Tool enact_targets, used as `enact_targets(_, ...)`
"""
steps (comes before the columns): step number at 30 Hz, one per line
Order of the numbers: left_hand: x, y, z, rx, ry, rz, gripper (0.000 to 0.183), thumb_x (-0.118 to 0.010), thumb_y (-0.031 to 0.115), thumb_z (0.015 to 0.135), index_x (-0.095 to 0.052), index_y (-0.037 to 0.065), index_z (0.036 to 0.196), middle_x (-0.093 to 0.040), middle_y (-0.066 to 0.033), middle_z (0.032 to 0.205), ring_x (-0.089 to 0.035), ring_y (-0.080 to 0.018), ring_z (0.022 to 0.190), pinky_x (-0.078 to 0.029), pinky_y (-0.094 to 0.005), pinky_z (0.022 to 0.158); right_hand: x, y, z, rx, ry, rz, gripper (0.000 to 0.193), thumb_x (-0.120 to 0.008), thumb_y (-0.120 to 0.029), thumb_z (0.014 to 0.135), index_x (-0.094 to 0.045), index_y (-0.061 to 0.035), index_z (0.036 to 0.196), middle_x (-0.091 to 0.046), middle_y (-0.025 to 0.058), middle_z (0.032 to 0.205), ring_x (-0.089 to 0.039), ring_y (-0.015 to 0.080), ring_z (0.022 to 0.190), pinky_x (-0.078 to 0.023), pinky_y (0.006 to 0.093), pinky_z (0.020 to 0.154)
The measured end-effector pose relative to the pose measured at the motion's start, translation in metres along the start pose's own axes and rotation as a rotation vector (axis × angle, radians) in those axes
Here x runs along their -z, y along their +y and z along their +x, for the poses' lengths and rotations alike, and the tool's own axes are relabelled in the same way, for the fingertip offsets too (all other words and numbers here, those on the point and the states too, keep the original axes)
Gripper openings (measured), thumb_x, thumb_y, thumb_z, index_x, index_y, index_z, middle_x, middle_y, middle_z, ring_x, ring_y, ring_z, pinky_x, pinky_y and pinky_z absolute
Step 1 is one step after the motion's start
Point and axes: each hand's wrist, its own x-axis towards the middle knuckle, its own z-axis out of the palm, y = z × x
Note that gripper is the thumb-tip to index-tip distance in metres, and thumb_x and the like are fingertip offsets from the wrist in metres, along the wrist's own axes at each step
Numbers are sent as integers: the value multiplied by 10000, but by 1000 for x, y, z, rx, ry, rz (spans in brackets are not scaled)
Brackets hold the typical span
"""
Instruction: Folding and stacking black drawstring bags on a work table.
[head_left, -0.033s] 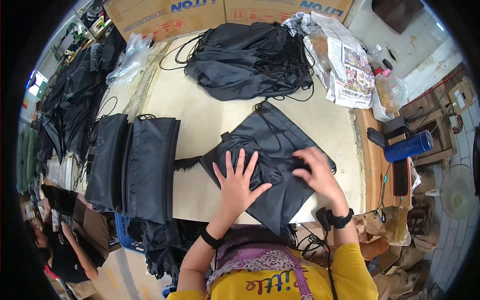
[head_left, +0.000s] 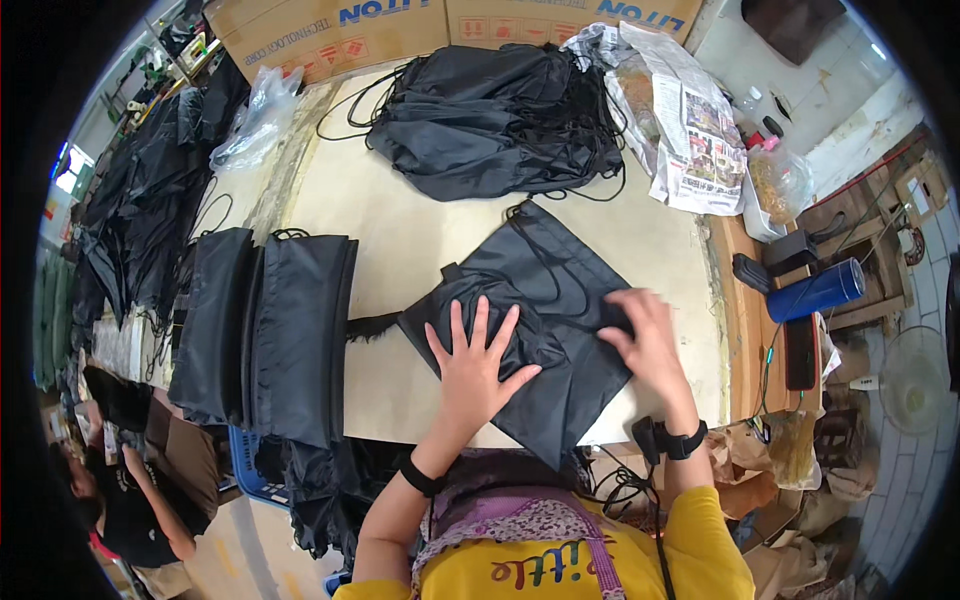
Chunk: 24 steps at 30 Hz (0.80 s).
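Note:
A black drawstring bag [head_left: 585, 290] lies turned like a diamond on the table in front of me, its cords running over the upper part. My left hand [head_left: 475, 370] presses on the bag's bunched middle, fingers spread wide. Over the bag's right corner is my right hand [head_left: 650, 345], with thumb and fingers apart and slightly bent; motion blurs it a little, and I cannot tell whether it touches the cloth. A dark frayed strip [head_left: 372, 326] sticks out from under the bag's left corner.
Folded black bags [head_left: 300, 340] lie in stacks on the left. A heap of black drawstring bags [head_left: 490, 120] sits at the back, before cardboard boxes [head_left: 330, 40]. Newspaper [head_left: 705, 150] and a blue tumbler [head_left: 815, 290] are on the right. Another person [head_left: 140, 490] works at lower left.
My right hand has shifted slightly to the right, and the bag's right corner now shows less beyond it. My left hand stays in place.

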Motion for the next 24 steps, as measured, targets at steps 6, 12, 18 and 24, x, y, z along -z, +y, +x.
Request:
enact_targets(6,-8,21,1,-133,-112,-31,768,-644,556,815,-463,107,1411,-301,-179,1525,-200,-425,1424,-118,-742,1040,4,37,-18,-431,62,-72,556,-827,-256,676,-586,24,1091,-591,167,1051,-498,331,1077,-382,410,911)
enact_targets(12,8,48,-4,28,-144,-114,889,-644,680,739,-408,218,1460,-314,-226,1489,-189,-468,1410,-125,-781,1001,27,68,-28,-538,48,900,402,-806,-191,770,-616,-10,1075,-652,74,1056,-630,174,840,-502,315,738)
enact_targets(18,-13,42,-8,-77,16,-151,911,-662,652,739,-435,101,1428,-303,-181,1518,-224,-423,1413,-141,-766,1010,-8,34,-40,-657,198,1634,427,-674,-167,895,-550,-4,1269,-631,124,1221,-634,232,1072,-513,370,935)
enact_targets(24,-3,54,-15,-23,-43,-87,939,-660,660,732,-432,60,1418,-331,-160,1513,-265,-382,1411,-153,-766,1006,-9,26,-27,-707,141,1736,486,-622,-332,942,-552,8,1283,-582,128,1300,-547,250,1204,-446,385,1021)
